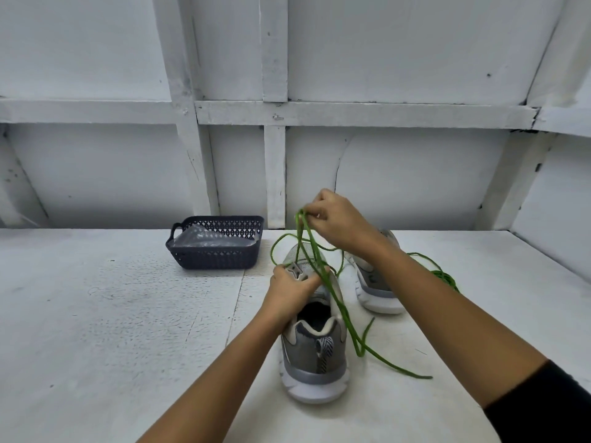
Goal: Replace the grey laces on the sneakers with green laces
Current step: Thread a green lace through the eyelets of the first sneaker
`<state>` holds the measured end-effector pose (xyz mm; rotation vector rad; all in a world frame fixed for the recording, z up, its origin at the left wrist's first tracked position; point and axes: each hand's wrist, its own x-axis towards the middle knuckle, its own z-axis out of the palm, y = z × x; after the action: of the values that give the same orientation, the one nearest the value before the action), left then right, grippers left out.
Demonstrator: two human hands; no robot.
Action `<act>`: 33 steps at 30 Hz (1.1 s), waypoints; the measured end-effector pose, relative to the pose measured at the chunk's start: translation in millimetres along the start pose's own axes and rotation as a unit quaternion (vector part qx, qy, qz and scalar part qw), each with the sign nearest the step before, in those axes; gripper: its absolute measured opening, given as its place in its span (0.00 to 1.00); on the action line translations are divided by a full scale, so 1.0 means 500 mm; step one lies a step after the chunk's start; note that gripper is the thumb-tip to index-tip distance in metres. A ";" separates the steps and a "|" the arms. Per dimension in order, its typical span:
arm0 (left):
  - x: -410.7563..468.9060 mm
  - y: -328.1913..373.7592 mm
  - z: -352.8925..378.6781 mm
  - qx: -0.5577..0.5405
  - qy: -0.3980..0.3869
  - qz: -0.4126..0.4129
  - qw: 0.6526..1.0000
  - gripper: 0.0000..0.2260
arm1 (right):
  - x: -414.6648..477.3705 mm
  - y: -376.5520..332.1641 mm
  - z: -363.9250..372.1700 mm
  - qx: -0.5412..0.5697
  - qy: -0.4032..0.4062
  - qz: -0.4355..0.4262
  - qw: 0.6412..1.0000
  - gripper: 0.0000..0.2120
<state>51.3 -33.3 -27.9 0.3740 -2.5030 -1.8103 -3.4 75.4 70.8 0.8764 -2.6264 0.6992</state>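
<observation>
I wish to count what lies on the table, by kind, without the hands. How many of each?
Sneakers: 2
Basket: 1
Clear plastic in the basket: 1
Green laces: 2, if the bundle at the right is separate
Total: 6

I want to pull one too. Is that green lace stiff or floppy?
Probably floppy: the green lace droops in loops from the right hand to the table. Likely light too, since a pinch holds it up.
</observation>
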 end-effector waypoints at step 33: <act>0.041 0.054 -0.045 -0.108 0.040 0.193 0.974 0.07 | 0.025 -0.089 -0.092 0.347 -0.133 -0.069 0.926 0.09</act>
<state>30.4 -50.4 2.5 -0.0463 -2.1093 -1.8329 19.8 62.6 130.3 1.4076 -2.5037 1.6206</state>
